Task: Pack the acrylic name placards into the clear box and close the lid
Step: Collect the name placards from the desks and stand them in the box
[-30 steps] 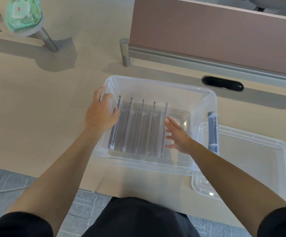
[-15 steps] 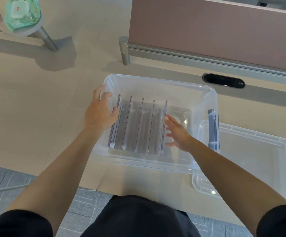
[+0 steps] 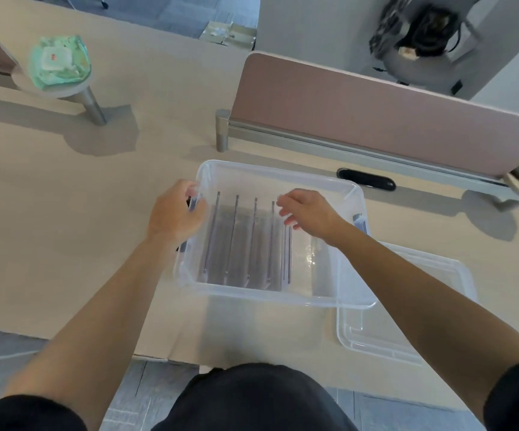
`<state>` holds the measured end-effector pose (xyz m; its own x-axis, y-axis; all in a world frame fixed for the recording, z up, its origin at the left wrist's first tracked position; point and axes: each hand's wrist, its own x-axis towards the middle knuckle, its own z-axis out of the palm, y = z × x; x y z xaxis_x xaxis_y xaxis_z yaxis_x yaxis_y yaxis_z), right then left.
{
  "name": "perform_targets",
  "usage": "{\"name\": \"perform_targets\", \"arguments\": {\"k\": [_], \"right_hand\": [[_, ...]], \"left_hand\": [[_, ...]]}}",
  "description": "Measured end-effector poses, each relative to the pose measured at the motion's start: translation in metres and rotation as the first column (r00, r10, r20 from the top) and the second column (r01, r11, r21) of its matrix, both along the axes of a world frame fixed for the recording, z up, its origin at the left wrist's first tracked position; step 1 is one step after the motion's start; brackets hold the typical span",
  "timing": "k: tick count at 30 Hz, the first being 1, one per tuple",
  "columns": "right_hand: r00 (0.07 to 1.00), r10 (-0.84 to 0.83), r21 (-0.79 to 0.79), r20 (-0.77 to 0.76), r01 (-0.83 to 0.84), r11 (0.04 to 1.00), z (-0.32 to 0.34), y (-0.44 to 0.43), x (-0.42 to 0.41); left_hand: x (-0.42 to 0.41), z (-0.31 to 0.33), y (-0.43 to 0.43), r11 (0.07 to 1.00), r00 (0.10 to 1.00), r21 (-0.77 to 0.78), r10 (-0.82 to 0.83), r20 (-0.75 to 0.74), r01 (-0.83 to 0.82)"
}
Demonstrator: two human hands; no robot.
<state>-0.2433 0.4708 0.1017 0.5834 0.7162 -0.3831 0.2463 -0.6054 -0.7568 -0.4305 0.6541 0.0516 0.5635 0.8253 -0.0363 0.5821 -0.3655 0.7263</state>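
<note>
The clear box (image 3: 252,295) stands on the beige desk near its front edge. Several acrylic placards (image 3: 236,241) stand upright on edge inside it, side by side in the left half. My left hand (image 3: 174,214) grips the box's left rim, fingers curled over the edge by the dark latch. Above the rightmost placards hovers my right hand (image 3: 309,214), fingers loosely bent and holding nothing. The clear lid (image 3: 413,309) lies flat on the desk to the right, partly under the box's right edge.
A pink divider panel (image 3: 376,119) with a metal rail runs behind the box. A black cable slot (image 3: 365,179) lies just beyond the box. A green packet (image 3: 60,62) sits on a round stand at the far left.
My right hand rose from low inside the box to above the far ends of the placards. My left hand shifted outward onto the left rim. The view tilted up.
</note>
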Motion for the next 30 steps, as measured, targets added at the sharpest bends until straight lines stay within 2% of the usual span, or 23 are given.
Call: {"name": "perform_targets", "arguments": {"k": [4,10,14,19,21,25,30], "right_hand": [[0.952,0.268,-0.001,0.151,-0.271,0.963,0.037,0.046,-0.033],[0.819,0.546,0.113,0.177,-0.568,0.815,0.058,0.123,-0.106],[0.703,0.683,0.122,0.2,-0.709,0.694,0.06,0.171,-0.166],[0.646,0.738,0.15,0.196,-0.764,0.628,0.058,0.228,-0.228],[0.652,0.734,0.148,0.191,-0.758,0.635,0.053,0.253,-0.249],[0.697,0.695,0.141,0.177,-0.717,0.683,0.036,0.317,-0.286],[0.789,0.592,0.136,0.16,-0.612,0.779,-0.003,0.422,-0.329]], "left_hand": [[-0.051,0.028,0.006,0.984,0.984,-0.069,0.166,0.056,-0.162],[-0.147,0.055,0.004,0.918,0.916,-0.093,0.392,0.087,-0.385],[-0.218,0.064,0.0,0.83,0.817,-0.16,0.556,0.156,-0.534],[-0.283,0.06,0.015,0.707,0.664,-0.291,0.707,0.245,-0.645],[-0.303,0.048,0.032,0.672,0.623,-0.319,0.74,0.254,-0.668],[-0.331,0.016,0.088,0.646,0.602,-0.386,0.76,0.244,-0.659],[-0.364,-0.01,0.204,0.607,0.532,-0.445,0.794,0.295,-0.658]]}}
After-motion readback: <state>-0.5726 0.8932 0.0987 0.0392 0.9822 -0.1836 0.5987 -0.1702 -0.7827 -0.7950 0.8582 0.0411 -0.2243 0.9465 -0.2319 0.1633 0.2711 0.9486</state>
